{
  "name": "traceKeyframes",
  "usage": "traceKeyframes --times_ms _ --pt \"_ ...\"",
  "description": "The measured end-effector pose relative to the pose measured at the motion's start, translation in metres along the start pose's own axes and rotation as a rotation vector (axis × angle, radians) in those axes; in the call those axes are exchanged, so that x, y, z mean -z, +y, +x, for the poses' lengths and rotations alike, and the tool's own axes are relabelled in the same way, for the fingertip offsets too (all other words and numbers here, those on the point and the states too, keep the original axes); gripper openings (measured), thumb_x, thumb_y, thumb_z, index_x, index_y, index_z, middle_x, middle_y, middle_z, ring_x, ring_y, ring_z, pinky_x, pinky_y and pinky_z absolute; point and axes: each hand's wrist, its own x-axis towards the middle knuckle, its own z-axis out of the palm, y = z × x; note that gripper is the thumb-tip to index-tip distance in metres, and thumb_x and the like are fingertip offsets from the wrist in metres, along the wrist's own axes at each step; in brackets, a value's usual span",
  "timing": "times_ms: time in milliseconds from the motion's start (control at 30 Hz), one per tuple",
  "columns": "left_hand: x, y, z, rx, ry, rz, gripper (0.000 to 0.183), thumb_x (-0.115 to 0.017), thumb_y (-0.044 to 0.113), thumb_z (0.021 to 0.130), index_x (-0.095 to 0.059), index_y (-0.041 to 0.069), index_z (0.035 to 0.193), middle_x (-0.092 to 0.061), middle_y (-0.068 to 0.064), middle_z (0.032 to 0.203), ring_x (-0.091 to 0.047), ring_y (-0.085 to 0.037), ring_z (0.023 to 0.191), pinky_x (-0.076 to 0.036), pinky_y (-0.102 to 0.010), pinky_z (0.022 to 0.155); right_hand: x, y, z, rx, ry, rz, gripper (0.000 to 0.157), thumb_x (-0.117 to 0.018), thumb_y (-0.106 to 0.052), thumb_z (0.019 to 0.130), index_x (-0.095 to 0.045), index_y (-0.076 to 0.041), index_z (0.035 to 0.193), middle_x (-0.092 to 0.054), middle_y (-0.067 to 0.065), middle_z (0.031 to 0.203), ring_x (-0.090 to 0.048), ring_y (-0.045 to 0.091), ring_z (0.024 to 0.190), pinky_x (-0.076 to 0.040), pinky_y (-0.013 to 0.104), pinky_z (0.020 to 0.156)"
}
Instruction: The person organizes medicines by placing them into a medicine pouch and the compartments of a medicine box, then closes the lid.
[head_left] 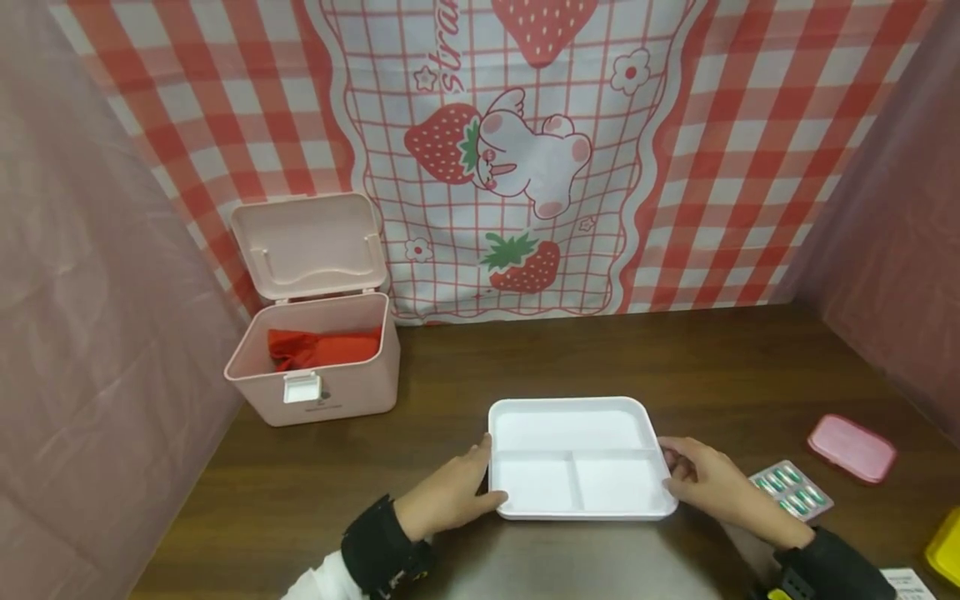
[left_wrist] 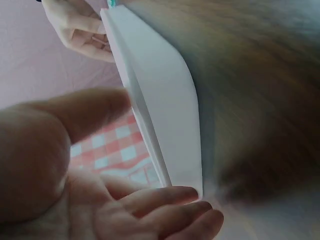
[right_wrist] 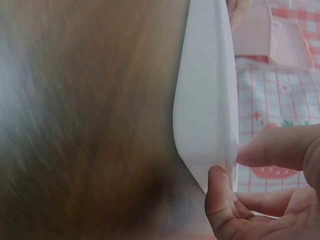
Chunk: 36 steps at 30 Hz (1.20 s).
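Note:
A white divided tray with three compartments lies on the brown table in the head view. My left hand is at its left side, thumb at the near corner and fingers along the edge. In the left wrist view, those fingers are mostly straight against the tray wall, and the thumb touches the rim. At the opposite side my right hand grips the edge. The right wrist view has the right thumb on the tray's rim, with curled fingers at its outer wall.
Back left stands a pink box with its lid up and red cloth inside. Right of the tray lie a blister pack of green-and-white capsules and a small pink case. Something yellow sits at the right edge.

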Motion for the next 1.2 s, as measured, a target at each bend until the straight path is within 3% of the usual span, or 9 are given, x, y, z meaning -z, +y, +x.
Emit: traceKeyframes --times_ms 267,433,600,833,1000,1200 --pt "0.002 -0.025 -0.016 -0.089 -0.046 -0.111 0.091 -0.06 0.044 0.085 -0.01 -0.002 0.145 -0.005 -0.02 0.152 -0.01 -0.039 0.138 -0.02 -0.054 0.108 -0.018 -0.001 -0.013 0.22 0.08 0.085 0.049 -0.067 0.006 0.071 -0.048 0.019 0.114 -0.053 0.005 0.083 -0.044 -0.008 0.068 -0.042 0.017 0.05" --pt "0.004 -0.036 -0.017 -0.103 -0.068 -0.107 0.098 -0.058 0.053 0.081 -0.005 0.003 0.146 0.003 -0.015 0.153 -0.003 -0.041 0.138 -0.019 -0.057 0.107 -0.022 -0.002 -0.018 0.242 0.096 0.08 0.051 -0.066 0.004 0.075 -0.046 0.015 0.12 -0.054 0.002 0.081 -0.044 -0.008 0.068 -0.041 0.017 0.05" --pt "0.005 -0.041 -0.014 -0.126 -0.083 -0.057 0.1 -0.056 0.057 0.08 -0.003 0.004 0.147 0.002 -0.012 0.154 -0.004 -0.041 0.138 -0.019 -0.058 0.107 -0.022 0.0 -0.02 0.265 0.085 0.049 0.05 -0.067 0.001 0.076 -0.046 0.015 0.12 -0.053 -0.001 0.081 -0.043 -0.007 0.067 -0.039 0.017 0.048" --pt "0.004 -0.042 -0.012 -0.131 -0.088 -0.014 0.1 -0.055 0.059 0.08 -0.003 0.006 0.147 0.0 -0.01 0.154 -0.014 -0.038 0.138 -0.024 -0.058 0.105 -0.017 0.008 -0.023 0.308 0.0 0.122 0.049 -0.064 0.003 0.079 -0.043 0.017 0.121 -0.056 0.006 0.084 -0.051 -0.005 0.071 -0.045 0.018 0.051" --pt "0.002 -0.043 -0.012 -0.124 -0.083 -0.012 0.1 -0.054 0.06 0.079 -0.003 0.008 0.147 0.0 -0.007 0.155 -0.016 -0.036 0.138 -0.023 -0.057 0.106 -0.009 0.017 -0.027 0.383 0.075 0.029 0.044 -0.067 0.005 0.075 -0.051 0.009 0.116 -0.06 0.003 0.088 -0.053 -0.004 0.076 -0.047 0.017 0.057" --pt "0.002 -0.045 -0.012 -0.114 -0.08 -0.012 0.1 -0.055 0.059 0.079 -0.003 0.009 0.148 0.0 -0.006 0.155 -0.016 -0.034 0.138 -0.022 -0.056 0.107 0.014 0.037 -0.033 0.462 0.268 -0.241 0.049 -0.077 0.006 0.056 -0.062 -0.005 0.102 -0.061 -0.007 0.092 -0.054 -0.006 0.079 -0.039 0.004 0.065"
